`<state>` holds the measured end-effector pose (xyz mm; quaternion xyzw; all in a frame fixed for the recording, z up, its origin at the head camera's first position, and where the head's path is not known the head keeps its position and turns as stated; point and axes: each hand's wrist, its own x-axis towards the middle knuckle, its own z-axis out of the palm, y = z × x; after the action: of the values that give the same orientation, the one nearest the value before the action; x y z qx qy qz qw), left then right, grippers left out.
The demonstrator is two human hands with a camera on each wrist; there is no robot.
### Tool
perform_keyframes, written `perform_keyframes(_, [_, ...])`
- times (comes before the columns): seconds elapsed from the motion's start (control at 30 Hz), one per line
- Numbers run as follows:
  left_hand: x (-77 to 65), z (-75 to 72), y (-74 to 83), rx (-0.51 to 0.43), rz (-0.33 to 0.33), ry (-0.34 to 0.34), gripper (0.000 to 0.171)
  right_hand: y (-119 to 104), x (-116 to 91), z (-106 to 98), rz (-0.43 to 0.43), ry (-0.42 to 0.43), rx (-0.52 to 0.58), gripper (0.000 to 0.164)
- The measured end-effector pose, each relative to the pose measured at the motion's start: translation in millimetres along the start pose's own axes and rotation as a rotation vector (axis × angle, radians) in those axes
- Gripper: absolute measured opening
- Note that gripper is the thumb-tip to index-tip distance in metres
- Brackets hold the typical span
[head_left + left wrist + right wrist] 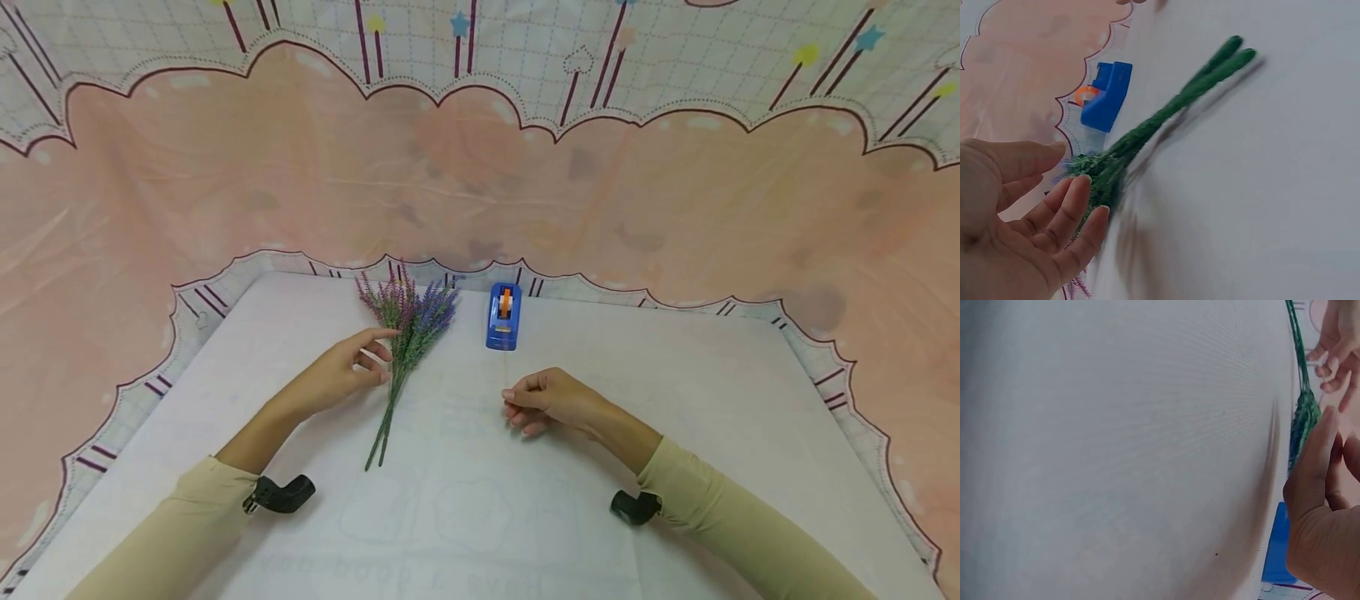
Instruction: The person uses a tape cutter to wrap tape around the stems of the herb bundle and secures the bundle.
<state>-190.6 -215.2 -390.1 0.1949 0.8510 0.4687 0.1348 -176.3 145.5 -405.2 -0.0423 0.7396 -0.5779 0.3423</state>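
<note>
Two artificial lavender sprigs, one pink-purple and one violet-blue [431,312], lie together on the white tabletop with their green stems [1179,103] crossed. Beside them my left hand [351,371] hovers with loosely bent, spread fingers and grips nothing; whether a fingertip touches the leaves I cannot tell. A blue tape dispenser [502,321] with an orange core stands to the right of the flowers. Just in front of it, my right hand [551,402] pinches the end of a faint strip of clear tape [506,371] that runs from the dispenser.
A white sheet [712,400] covers the table. Behind it hangs a peach cloth [420,183] with a scalloped pattern, which also borders the table's sides. Dark wrist cameras [281,494] sit on both sleeves.
</note>
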Motion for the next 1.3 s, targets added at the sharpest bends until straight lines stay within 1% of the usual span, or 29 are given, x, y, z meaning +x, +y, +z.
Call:
perform_keyframes(0.13, [-6.9, 3.5, -6.1, -0.011, -0.021, -0.010, 0.061, 0, 0, 0, -0.003, 0.000, 0.002, 0.033])
perform_keyframes(0.27, [-10.3, 7.3, -10.5, -0.008, -0.035, -0.009, 0.062, 0, 0, 0, -0.009, -0.006, 0.009, 0.032])
perform_keyframes(0.33, [-10.6, 9.6, -12.4, -0.012, -0.041, -0.013, 0.063, 0, 0, 0, -0.010, -0.008, 0.013, 0.032])
perform_keyframes(0.43, [-9.4, 13.8, -13.4, -0.019, -0.043, -0.037, 0.064, 1, 1, -1, -0.013, -0.010, 0.016, 0.032])
perform_keyframes(0.57, [-7.0, 19.1, -10.5, -0.001, -0.042, -0.062, 0.064, 2, 2, -2, -0.016, -0.017, 0.019, 0.032])
perform_keyframes(0.63, [-6.1, 20.9, -8.6, 0.012, -0.051, -0.052, 0.064, 3, 2, -2, -0.018, -0.018, 0.017, 0.032])
perform_keyframes(0.8, [-4.0, 24.8, -7.2, -0.008, -0.079, -0.023, 0.053, 3, 2, -1, -0.018, -0.018, 0.019, 0.032])
perform_keyframes(0.9, [-3.5, 26.6, -7.2, -0.001, -0.091, -0.029, 0.046, 3, 2, -1, -0.016, -0.018, 0.024, 0.032])
perform_keyframes(1.03, [-3.3, 28.5, -7.3, 0.014, -0.080, -0.043, 0.041, 2, 2, 0, -0.015, -0.012, 0.016, 0.032])
perform_keyframes(1.13, [-4.8, 29.1, -7.3, -0.022, -0.086, -0.045, 0.040, 3, 2, 0, -0.010, -0.011, 0.011, 0.031])
perform_keyframes(1.3, [-9.7, 27.6, -7.7, -0.162, -0.127, -0.039, 0.046, 3, 3, 0, -0.009, -0.013, 0.007, 0.030])
